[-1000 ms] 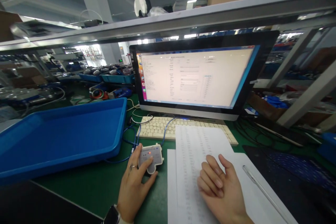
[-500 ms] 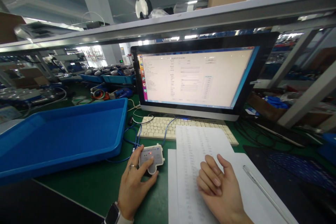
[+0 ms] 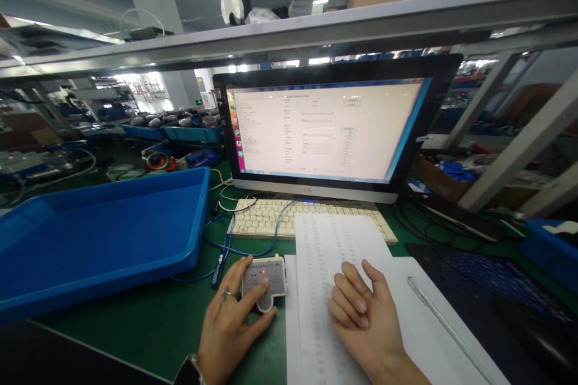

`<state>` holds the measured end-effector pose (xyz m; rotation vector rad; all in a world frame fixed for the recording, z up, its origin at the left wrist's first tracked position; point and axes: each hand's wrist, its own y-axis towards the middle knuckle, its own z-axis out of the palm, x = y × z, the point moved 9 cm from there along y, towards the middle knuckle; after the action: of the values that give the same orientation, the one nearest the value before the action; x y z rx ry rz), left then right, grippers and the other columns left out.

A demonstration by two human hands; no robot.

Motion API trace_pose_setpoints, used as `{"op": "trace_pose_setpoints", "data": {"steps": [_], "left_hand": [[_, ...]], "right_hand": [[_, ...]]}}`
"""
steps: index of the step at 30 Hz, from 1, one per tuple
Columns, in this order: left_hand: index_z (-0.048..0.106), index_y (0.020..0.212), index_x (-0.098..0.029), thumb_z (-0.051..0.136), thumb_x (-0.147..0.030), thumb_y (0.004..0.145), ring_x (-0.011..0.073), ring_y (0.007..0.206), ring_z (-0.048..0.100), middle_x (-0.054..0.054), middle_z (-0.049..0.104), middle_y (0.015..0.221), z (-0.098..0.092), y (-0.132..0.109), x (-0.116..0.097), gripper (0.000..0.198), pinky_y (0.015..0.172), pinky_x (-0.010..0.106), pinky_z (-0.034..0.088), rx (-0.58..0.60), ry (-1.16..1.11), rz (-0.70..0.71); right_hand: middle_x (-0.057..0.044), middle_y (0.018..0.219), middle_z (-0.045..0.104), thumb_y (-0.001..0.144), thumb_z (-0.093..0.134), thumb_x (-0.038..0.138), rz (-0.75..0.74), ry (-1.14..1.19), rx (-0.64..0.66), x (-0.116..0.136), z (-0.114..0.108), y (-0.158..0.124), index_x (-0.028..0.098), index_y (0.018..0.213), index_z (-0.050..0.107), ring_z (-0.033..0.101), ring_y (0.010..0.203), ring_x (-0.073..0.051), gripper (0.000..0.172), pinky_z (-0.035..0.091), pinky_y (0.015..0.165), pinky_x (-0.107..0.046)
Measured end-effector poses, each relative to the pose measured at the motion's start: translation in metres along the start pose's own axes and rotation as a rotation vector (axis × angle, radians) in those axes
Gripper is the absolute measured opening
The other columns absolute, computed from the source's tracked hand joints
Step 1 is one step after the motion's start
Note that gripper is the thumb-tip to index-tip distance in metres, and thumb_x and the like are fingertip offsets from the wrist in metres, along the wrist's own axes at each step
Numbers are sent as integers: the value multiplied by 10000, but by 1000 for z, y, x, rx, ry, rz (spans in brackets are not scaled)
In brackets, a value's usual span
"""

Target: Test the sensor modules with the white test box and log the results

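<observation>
My left hand (image 3: 232, 316) rests on a small pale electronic box (image 3: 266, 280) with a grey label and a lit red light. Its fingers and thumb grip the box's edges, and one finger lies across the label. Just left of the box, a blue cable (image 3: 271, 246) ends in a dark plug (image 3: 217, 272), apart from the box. My right hand (image 3: 363, 313) lies palm up on printed sheets (image 3: 316, 289), its fingers loosely curled and thumb raised. Nothing shows in it. A silver pen (image 3: 445, 319) lies on the paper to its right.
A blue tray (image 3: 130, 210) stands at left. Behind the papers are a cream keyboard (image 3: 262, 219) and a monitor (image 3: 311, 132) under a metal shelf (image 3: 271, 39). At right are a dark mouse pad (image 3: 487, 277), a black mouse (image 3: 537, 325) and loose black cables (image 3: 410, 216).
My left hand has drawn the box slightly towards me and rightward, against the papers. The blue cable's plug end now lies farther left of the box. My right hand stays on the papers.
</observation>
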<state>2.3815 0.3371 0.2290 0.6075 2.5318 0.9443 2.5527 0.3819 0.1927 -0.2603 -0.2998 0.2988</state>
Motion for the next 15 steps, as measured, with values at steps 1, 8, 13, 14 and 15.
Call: {"op": "trace_pose_setpoints", "data": {"steps": [1, 8, 13, 14, 15], "left_hand": [[608, 1024, -193, 650, -238, 764, 304, 1217, 455, 152, 428, 1341, 0, 0, 0, 267, 898, 461, 520, -2, 0, 2], [607, 1050, -202, 655, -258, 764, 307, 1206, 464, 147, 431, 1340, 3, -1, 3, 296, 891, 473, 518, -4, 21, 8], [601, 1054, -208, 659, -258, 763, 302, 1212, 454, 143, 423, 1346, 3, -1, 3, 301, 897, 473, 513, -3, 15, 2], [600, 1054, -208, 659, -260, 763, 301, 1212, 453, 144, 421, 1346, 3, -1, 3, 301, 898, 473, 512, -3, 15, 3], [600, 1054, -208, 658, -263, 764, 300, 1212, 453, 144, 420, 1347, 3, -1, 3, 301, 900, 473, 511, -1, 16, 5]], "right_hand": [[90, 376, 255, 731, 651, 342, -1, 2, -2, 0, -1, 0, 176, 470, 440, 89, 316, -37, 374, 112, 316, -199], [83, 366, 284, 726, 659, 335, -3, 11, 9, 0, 2, 3, 170, 475, 454, 101, 311, -33, 364, 111, 311, -197], [79, 365, 297, 738, 650, 340, -9, -1, 34, 0, 3, 1, 170, 477, 457, 109, 313, -35, 366, 117, 316, -200], [79, 365, 298, 741, 647, 342, -8, -5, 41, 0, 3, 1, 170, 479, 460, 110, 313, -36, 365, 118, 317, -201], [79, 365, 300, 743, 646, 341, -8, -7, 49, 1, 4, 1, 171, 482, 462, 111, 313, -36, 362, 119, 318, -202]]}}
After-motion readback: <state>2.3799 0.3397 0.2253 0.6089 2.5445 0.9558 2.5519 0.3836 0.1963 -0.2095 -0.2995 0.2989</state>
